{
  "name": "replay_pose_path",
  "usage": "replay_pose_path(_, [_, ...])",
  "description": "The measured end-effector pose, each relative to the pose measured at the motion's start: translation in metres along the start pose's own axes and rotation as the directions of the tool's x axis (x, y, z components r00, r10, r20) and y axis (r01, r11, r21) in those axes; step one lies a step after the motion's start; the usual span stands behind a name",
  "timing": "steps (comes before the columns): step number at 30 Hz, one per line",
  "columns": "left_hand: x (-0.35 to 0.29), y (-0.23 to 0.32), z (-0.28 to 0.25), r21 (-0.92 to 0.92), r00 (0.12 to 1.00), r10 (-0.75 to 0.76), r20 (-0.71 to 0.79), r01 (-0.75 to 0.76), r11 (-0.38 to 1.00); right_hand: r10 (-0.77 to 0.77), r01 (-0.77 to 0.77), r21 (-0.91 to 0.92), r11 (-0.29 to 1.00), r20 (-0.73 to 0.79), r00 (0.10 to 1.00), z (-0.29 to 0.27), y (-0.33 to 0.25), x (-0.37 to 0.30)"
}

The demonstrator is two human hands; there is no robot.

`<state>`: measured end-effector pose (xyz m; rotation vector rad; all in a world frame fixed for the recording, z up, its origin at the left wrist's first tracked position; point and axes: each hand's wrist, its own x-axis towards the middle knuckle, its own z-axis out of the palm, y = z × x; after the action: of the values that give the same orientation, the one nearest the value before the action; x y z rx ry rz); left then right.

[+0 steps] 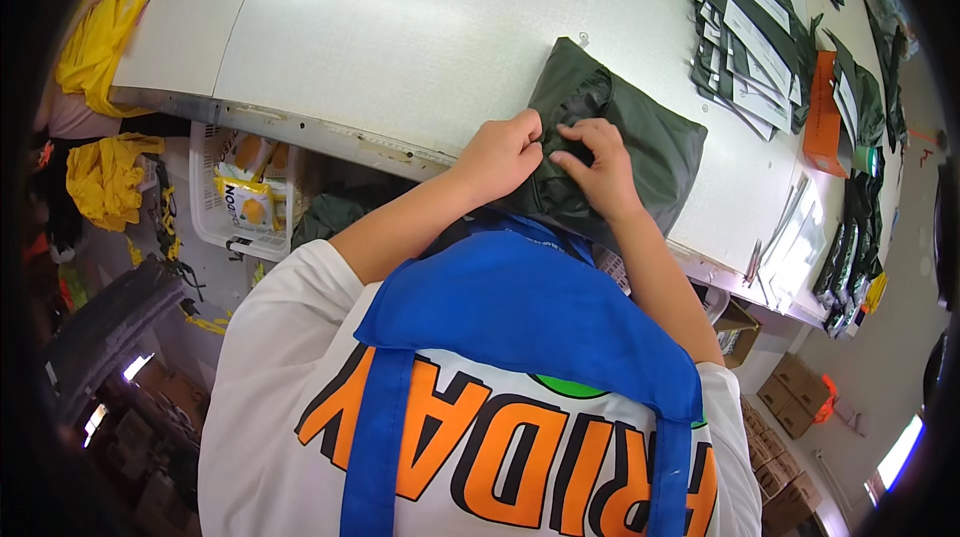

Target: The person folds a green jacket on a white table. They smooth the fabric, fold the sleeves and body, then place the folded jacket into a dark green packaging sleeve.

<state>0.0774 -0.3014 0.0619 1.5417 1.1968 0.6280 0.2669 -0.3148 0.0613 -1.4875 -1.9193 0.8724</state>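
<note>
A plump, dark green plastic bag (pixel 650 142) lies near the front edge of the white table, its film creased into folds along the left side. My left hand (pixel 505 155) is closed, its fingers pinching the bag's left edge. Just beside it, my right hand (pixel 603 169) rests over the bag with thumb and forefinger curled but a gap between their tips. Those fingertips touch the folded film.
Dark green packets with white labels (pixel 750 47) are stacked at the right of the white table (pixel 400 27). An orange box (pixel 823 122) stands beyond them. Yellow bags (pixel 110 22) hang at the left. Below the table edge, a white basket (pixel 208 207) holds yellow packages.
</note>
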Motion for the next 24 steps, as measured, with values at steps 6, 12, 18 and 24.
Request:
replay_pose_path(6, [-0.002,0.009,-0.003,0.072,0.993,0.082,0.08,-0.088,0.994,-0.006,0.08,-0.535,0.841,0.139,0.99,0.026,-0.008,0.005])
replay_pose_path(12, [0.003,-0.01,-0.009,-0.003,0.998,-0.045,0.041,0.045,0.999,0.066,-0.054,-0.101,0.993,0.12,0.991,0.016,0.0,0.017])
replay_pose_path(18, [0.001,-0.004,-0.011,-0.073,0.995,-0.095,0.029,0.096,0.993,0.004,0.102,-0.475,0.874,0.218,0.976,0.013,-0.028,0.01])
replay_pose_path(24, [0.0,-0.004,-0.008,-0.055,0.992,0.035,0.124,-0.028,0.998,0.267,0.185,-0.67,0.719,0.512,0.816,0.03,-0.035,0.017])
